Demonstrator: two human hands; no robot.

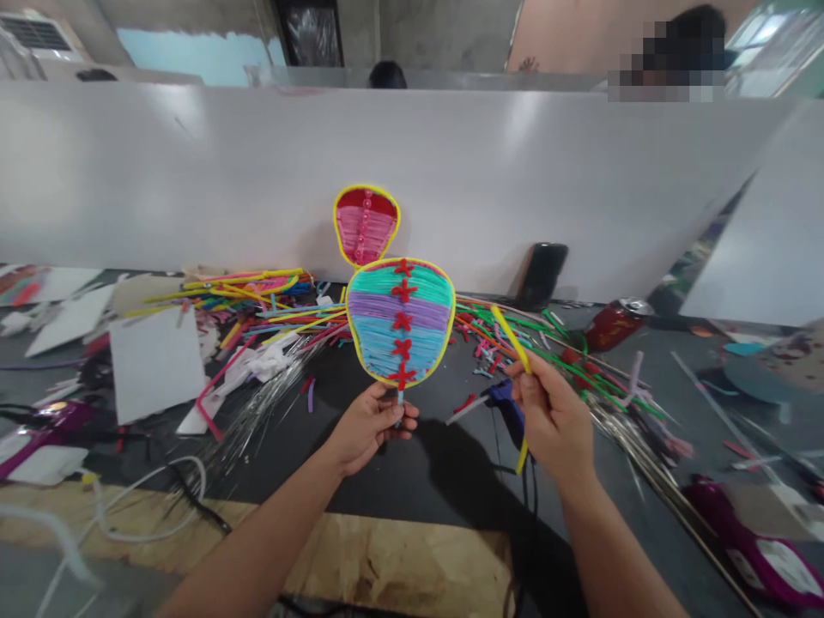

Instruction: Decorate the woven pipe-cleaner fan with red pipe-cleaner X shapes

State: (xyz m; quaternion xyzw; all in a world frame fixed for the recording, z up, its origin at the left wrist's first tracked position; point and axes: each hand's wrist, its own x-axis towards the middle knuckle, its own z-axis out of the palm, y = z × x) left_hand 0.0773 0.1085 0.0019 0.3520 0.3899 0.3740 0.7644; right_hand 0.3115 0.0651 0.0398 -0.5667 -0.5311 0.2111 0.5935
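Note:
My left hand (377,427) is closed round the short handle of a fan-shaped pipe-cleaner craft (379,330). Its face has green, purple and blue bands, a yellow rim and a column of red crosses. In my right hand (554,416) a yellow pipe cleaner (511,335) is pinched between thumb and fingers; one end sticks up, the other shows below the hand. Behind the held fan, a smaller pink and red fan (366,221) with a yellow rim leans against the white panel. A blue tool (507,403), probably a glue gun, lies partly hidden beside my right hand.
Loose pipe cleaners (245,287) and cut bits cover the back of the dark table. A black phone (542,273) leans on the white panel (257,172). Near it a red can (618,324) stands tilted in view. White cards (158,365) lie left; a purple tool (750,536) lies right.

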